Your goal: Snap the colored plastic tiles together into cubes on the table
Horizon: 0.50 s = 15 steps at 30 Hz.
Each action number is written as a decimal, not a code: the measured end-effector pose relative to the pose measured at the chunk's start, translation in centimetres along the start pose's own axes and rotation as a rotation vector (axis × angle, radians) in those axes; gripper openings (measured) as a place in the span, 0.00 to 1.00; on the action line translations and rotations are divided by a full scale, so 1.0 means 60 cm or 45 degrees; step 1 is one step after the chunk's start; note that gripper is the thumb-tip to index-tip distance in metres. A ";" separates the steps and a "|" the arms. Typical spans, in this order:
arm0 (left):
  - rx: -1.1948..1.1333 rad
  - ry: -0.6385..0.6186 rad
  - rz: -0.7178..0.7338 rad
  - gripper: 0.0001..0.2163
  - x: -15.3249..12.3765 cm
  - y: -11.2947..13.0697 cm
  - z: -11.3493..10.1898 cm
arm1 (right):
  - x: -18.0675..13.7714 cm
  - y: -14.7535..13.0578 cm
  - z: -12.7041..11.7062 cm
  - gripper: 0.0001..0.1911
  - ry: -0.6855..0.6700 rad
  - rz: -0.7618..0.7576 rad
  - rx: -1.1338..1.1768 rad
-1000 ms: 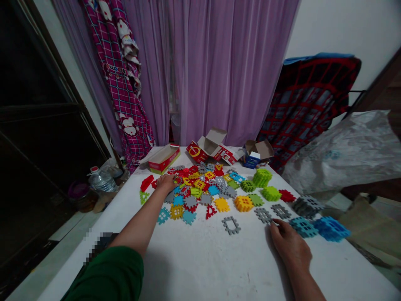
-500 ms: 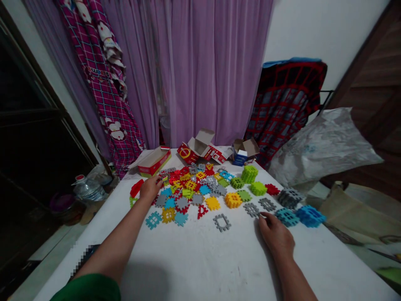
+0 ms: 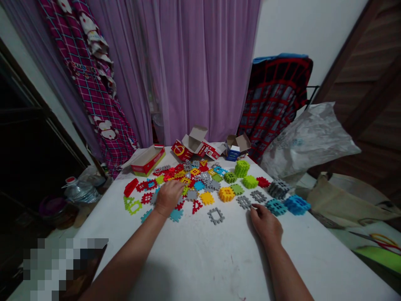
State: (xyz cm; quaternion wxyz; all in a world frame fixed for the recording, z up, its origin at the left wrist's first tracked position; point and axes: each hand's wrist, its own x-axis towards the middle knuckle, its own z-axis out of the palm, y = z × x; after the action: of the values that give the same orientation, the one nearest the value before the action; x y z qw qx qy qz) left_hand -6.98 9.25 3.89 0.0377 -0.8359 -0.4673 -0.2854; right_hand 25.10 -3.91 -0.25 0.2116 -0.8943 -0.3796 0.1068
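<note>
A heap of flat, notched plastic tiles in red, yellow, blue, green and grey lies on the white table. My left hand rests palm down on the heap's near left side. Its fingers curl over some tiles, and what they grip is hidden. My right hand lies on the table with fingers loosely closed and nothing visible in them. Its fingertips are just short of a flat grey tile. A grey frame-shaped tile lies alone between my hands.
Stacked tiles stand to the right: green stacks, a yellow one, a grey one and blue ones. Open cardboard boxes sit at the table's far edge. A plastic bag and a water bottle flank the table.
My left hand has drawn back from the heap's far left to its near side. My right hand stays by the grey tiles. The camera has turned right.
</note>
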 end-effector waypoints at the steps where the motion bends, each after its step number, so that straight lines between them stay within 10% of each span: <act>1: -0.004 -0.042 0.080 0.10 -0.008 0.025 0.016 | 0.000 0.000 0.000 0.23 -0.001 0.000 0.002; 9: -0.131 -0.012 0.425 0.07 -0.062 0.130 0.089 | 0.007 0.015 0.018 0.20 0.174 -0.059 0.200; 15: -0.362 0.281 0.018 0.09 -0.073 0.083 0.074 | -0.034 -0.027 0.048 0.18 0.254 -0.520 0.388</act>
State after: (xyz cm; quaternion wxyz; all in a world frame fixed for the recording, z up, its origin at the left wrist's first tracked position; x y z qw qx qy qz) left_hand -2.77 4.59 -1.07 -0.0280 -0.7996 -0.4094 -0.4384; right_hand 21.66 -3.53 -2.03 0.3972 -0.7631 -0.5089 0.0293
